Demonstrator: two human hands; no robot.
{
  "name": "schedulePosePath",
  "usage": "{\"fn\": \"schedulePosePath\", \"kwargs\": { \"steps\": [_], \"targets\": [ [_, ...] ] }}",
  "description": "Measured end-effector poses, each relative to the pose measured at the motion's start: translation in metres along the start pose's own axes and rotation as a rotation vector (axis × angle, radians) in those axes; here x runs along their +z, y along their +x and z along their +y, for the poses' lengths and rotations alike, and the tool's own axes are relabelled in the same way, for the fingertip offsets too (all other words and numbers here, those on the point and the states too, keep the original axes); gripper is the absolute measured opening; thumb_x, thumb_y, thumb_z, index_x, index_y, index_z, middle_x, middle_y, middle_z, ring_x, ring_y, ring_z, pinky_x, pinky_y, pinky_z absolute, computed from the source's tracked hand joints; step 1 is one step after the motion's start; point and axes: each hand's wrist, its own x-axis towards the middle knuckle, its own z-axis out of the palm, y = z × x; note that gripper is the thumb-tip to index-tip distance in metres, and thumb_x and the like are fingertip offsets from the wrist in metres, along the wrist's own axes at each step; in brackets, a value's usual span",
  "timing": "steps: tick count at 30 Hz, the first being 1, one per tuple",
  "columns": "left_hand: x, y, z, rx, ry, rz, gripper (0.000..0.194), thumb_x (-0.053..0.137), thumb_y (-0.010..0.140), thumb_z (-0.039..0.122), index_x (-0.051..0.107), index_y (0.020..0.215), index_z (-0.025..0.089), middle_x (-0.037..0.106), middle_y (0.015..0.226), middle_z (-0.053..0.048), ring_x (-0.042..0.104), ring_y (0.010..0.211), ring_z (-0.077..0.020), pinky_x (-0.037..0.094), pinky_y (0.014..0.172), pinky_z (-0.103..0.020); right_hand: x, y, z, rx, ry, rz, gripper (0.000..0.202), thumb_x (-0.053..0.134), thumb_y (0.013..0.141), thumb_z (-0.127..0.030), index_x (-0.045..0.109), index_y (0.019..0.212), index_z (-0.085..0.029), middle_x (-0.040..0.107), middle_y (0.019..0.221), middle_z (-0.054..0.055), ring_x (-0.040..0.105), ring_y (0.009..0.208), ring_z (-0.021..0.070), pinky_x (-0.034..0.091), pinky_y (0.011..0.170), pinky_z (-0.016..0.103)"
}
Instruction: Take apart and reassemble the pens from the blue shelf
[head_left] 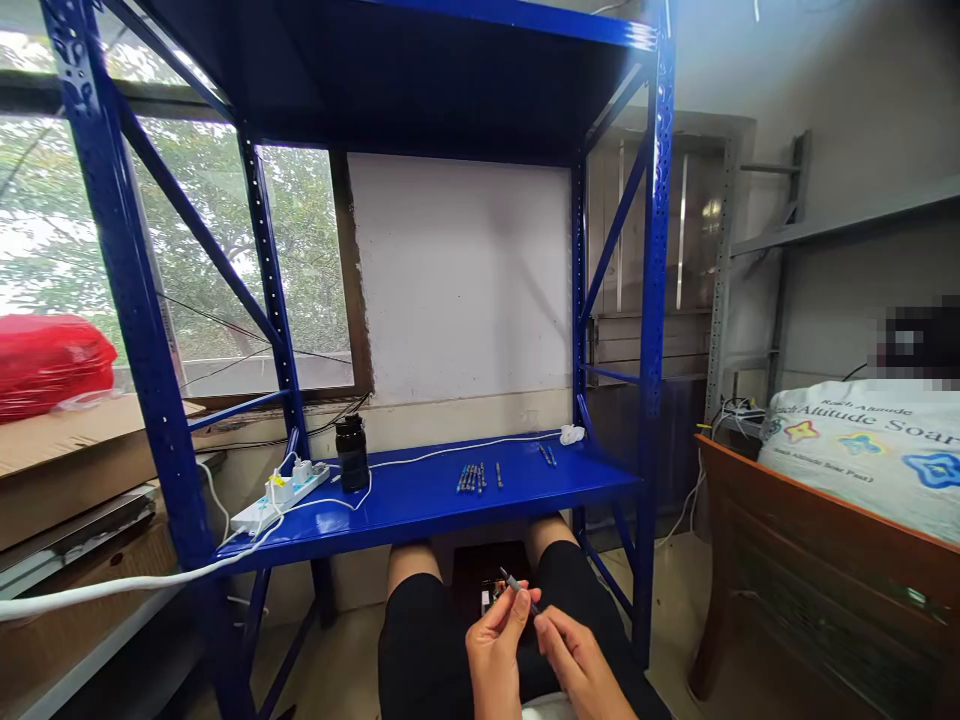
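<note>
A thin grey pen-like piece (513, 581) sticks up between the thumb and fingers of my left hand (501, 640), low in the view above my lap. My right hand (576, 655) is just to the right, its fingertips pinched at the lower end of the same piece. On the blue shelf (420, 505) ahead lies a row of several dark pens (471, 478), with one pen (499, 475) apart to their right. Two blue pens (548, 456) rest farther right, near the back. Beyond my hands, small items, partly hidden, lie between my knees.
A black bottle (352, 455) and a white power strip (281, 500) with cables stand on the shelf's left. Blue posts (651, 330) frame both sides. At the right, a person is partly visible behind a wooden chair (825, 560).
</note>
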Motion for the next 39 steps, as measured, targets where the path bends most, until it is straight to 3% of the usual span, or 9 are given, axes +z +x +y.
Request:
{"fn": "schedulePosePath", "kwargs": {
  "steps": [3,7,10,14,19,24,39],
  "targets": [
    [-0.002,-0.001,0.006,0.008,-0.010,-0.020,0.056,0.095,0.066,0.058,0.088,0.100,0.015,0.085,0.102,-0.020,0.079,0.103,-0.0398,0.064,0.095,-0.052,-0.004,-0.003,-0.009,-0.100,-0.115,0.022,0.047,0.057,0.103,-0.064,0.074,0.091,-0.023,0.067,0.083,0.004,0.056,0.076,0.0205,0.047,0.074,0.030],
    [-0.002,-0.001,0.011,0.037,-0.053,-0.019,0.049,0.098,0.065,0.051,0.088,0.097,0.015,0.085,0.100,-0.018,0.080,0.102,-0.0369,0.065,0.091,-0.043,-0.002,-0.002,-0.014,-0.113,-0.085,0.019,0.039,0.057,0.105,-0.059,0.078,0.106,-0.025,0.074,0.100,0.008,0.064,0.091,0.0267,0.051,0.088,0.035],
    [-0.002,-0.002,0.019,0.039,-0.115,-0.017,0.049,0.094,0.072,0.055,0.087,0.100,0.015,0.084,0.107,-0.019,0.079,0.107,-0.0352,0.063,0.092,-0.038,-0.001,-0.001,-0.014,-0.082,-0.083,0.020,0.039,0.060,0.104,-0.060,0.078,0.101,-0.025,0.075,0.098,0.007,0.064,0.091,0.0270,0.050,0.087,0.034],
    [-0.004,-0.002,0.028,0.013,-0.159,-0.064,0.057,0.090,0.077,0.057,0.085,0.115,0.015,0.082,0.116,-0.020,0.075,0.119,-0.0376,0.059,0.102,-0.041,-0.002,-0.002,-0.014,-0.054,-0.086,0.008,0.046,0.054,0.105,-0.063,0.078,0.098,-0.025,0.074,0.095,0.006,0.062,0.089,0.0257,0.049,0.084,0.033],
    [-0.014,0.006,0.016,0.039,-0.093,-0.004,0.058,0.093,0.072,0.057,0.086,0.112,0.015,0.084,0.111,-0.019,0.078,0.112,-0.0378,0.060,0.103,-0.045,-0.002,-0.004,-0.013,-0.092,-0.153,-0.006,0.051,0.046,0.109,-0.062,0.075,0.095,-0.022,0.068,0.083,0.004,0.058,0.076,0.0215,0.046,0.074,0.030],
    [-0.023,0.010,0.002,0.114,0.008,-0.010,0.055,0.087,0.079,0.059,0.085,0.116,0.017,0.084,0.112,-0.016,0.076,0.115,-0.0389,0.056,0.111,-0.053,0.000,-0.004,-0.014,-0.191,-0.176,0.047,0.043,0.048,0.110,-0.054,0.072,0.095,-0.021,0.072,0.090,0.005,0.064,0.083,0.0217,0.049,0.081,0.028],
    [-0.017,0.000,0.014,0.157,0.064,0.088,0.056,0.087,0.076,0.063,0.087,0.109,0.018,0.085,0.108,-0.014,0.078,0.110,-0.0388,0.056,0.111,-0.056,0.001,-0.005,-0.011,-0.225,-0.254,0.073,0.041,0.049,0.110,-0.050,0.073,0.095,-0.021,0.074,0.089,0.007,0.069,0.083,0.0231,0.053,0.081,0.028]
  ]
}}
